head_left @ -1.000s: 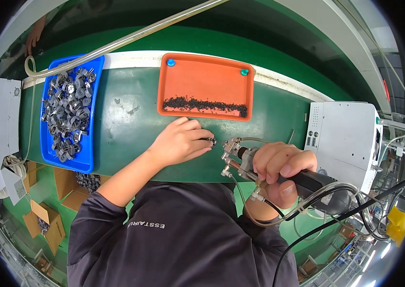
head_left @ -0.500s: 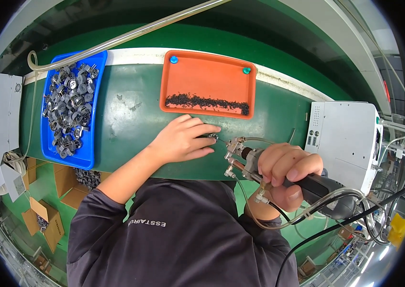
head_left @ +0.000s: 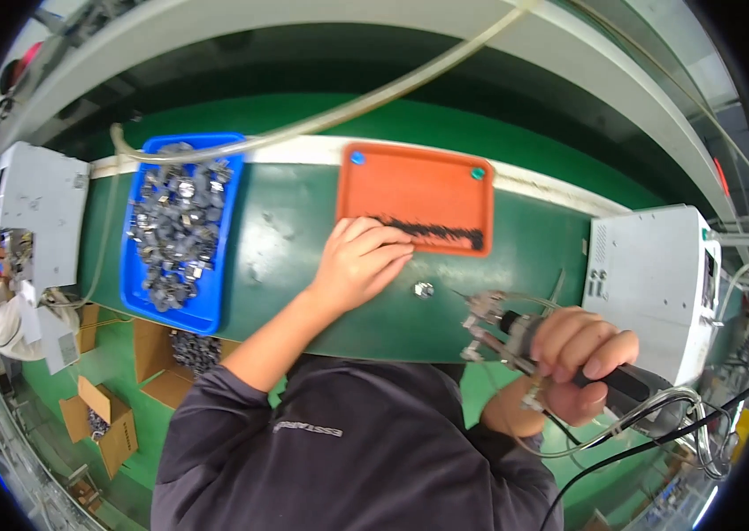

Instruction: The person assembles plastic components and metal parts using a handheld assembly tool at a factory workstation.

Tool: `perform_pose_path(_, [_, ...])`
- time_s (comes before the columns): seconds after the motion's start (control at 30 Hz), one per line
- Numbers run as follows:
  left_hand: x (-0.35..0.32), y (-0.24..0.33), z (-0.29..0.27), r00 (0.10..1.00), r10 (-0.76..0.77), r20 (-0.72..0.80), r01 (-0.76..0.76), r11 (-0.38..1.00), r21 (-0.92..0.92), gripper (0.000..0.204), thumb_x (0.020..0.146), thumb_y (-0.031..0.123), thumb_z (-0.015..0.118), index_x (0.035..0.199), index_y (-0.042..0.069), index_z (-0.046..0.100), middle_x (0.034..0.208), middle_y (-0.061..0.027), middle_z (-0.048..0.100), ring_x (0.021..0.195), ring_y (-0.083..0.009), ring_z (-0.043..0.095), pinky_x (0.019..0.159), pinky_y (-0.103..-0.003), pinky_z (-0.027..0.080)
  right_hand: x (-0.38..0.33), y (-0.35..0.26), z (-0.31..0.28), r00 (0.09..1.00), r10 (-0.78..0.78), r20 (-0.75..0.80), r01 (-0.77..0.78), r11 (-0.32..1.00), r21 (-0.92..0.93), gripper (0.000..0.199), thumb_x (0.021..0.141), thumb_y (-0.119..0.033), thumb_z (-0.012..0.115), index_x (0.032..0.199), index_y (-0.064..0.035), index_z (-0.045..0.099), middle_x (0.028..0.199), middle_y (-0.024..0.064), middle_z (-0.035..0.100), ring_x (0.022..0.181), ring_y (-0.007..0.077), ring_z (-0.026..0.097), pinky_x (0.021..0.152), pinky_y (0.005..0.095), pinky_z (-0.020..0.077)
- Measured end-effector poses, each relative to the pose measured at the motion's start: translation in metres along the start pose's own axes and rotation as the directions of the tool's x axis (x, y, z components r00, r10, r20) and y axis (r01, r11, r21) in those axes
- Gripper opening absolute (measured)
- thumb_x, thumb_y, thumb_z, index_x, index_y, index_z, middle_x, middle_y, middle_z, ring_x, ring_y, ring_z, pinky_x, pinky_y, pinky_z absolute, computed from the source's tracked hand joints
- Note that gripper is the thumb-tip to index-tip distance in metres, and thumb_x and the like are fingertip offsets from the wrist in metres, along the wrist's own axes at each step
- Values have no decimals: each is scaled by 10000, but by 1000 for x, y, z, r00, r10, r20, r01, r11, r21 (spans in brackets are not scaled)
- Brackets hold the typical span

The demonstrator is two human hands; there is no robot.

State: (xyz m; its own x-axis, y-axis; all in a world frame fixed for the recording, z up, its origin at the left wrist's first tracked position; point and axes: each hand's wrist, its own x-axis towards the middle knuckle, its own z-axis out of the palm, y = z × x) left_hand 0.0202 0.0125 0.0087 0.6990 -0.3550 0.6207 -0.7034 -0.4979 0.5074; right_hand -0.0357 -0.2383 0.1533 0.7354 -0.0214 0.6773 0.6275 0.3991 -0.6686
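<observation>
My right hand point(head_left: 579, 363) is wrapped around a dark-gripped dispensing tool point(head_left: 516, 332) with metal fittings, hoses and a thin needle pointing left. The needle ends a little right of a small silver-and-black part point(head_left: 424, 289), which sits alone on the green bench. My left hand point(head_left: 358, 265) reaches to the near edge of the orange tray point(head_left: 418, 181), its fingers stretched over the rim by a strip of tiny black pieces point(head_left: 445, 233). I see nothing held in it, though the thumb is mostly hidden.
A blue tray point(head_left: 133, 274) full of grey-and-metal parts point(head_left: 180, 226) is on the left. A white machine point(head_left: 644, 283) stands at the right. A clear hose point(head_left: 374, 97) hangs across the far side. Cardboard boxes point(head_left: 113, 442) are on the floor at left.
My left hand has left the small part and moved up to the orange tray's near edge. The part stays on the bench. My right hand still holds the tool; the whole view has shifted.
</observation>
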Motion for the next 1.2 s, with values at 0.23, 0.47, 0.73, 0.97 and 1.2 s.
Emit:
perform_pose_path(0.23, [-7, 16, 9, 997, -52, -49, 51, 999, -12, 195, 794, 176, 805, 954, 120, 710, 1085, -25, 679, 982, -223, 629, 856, -392, 478, -8, -9, -3, 973, 177, -146, -193, 976, -99, 317, 885, -208, 782, 900, -35, 517, 631, 75, 525, 540, 194, 501, 517, 330, 412])
perform_pose_path(0.47, [-8, 21, 8, 932, 242, 269, -228, 970, -84, 129, 797, 183, 788, 864, 121, 697, 1028, -7, 661, 940, -203, 627, 812, -359, 486, -2, -1, 1, 983, 140, -119, -147, 988, -53, 269, 900, -165, 739, 969, -4, 535, 651, 85, 538, 548, 184, 501, 513, 335, 413])
perform_pose_path(0.73, [-14, 16, 16, 941, 159, 297, -123, 983, -134, 120, 813, 183, 783, 917, 128, 761, 1030, 23, 692, 948, -162, 639, 830, -340, 499, -9, 7, -1, 981, 144, -130, -152, 987, -55, 339, 927, -288, 764, 979, -39, 539, 628, 53, 541, 507, 167, 500, 484, 328, 409])
perform_pose_path(0.97, [-17, 17, 19, 940, 167, 296, -131, 982, -137, 103, 824, 195, 781, 905, 133, 766, 1038, 34, 703, 940, -158, 637, 836, -333, 500, -11, 15, 3, 985, 152, -77, -156, 987, -40, 338, 923, -305, 767, 968, -55, 545, 608, 38, 544, 484, 174, 514, 471, 329, 405])
perform_pose_path(1.2, [-15, 16, 17, 937, 150, 315, -107, 983, -150, 102, 831, 209, 781, 902, 138, 772, 1016, 40, 702, 933, -156, 633, 832, -326, 494, -14, 27, 8, 985, 160, 66, -155, 985, -75, 304, 967, -309, 695, 985, -65, 515, 644, 32, 541, 503, 164, 514, 483, 337, 435])
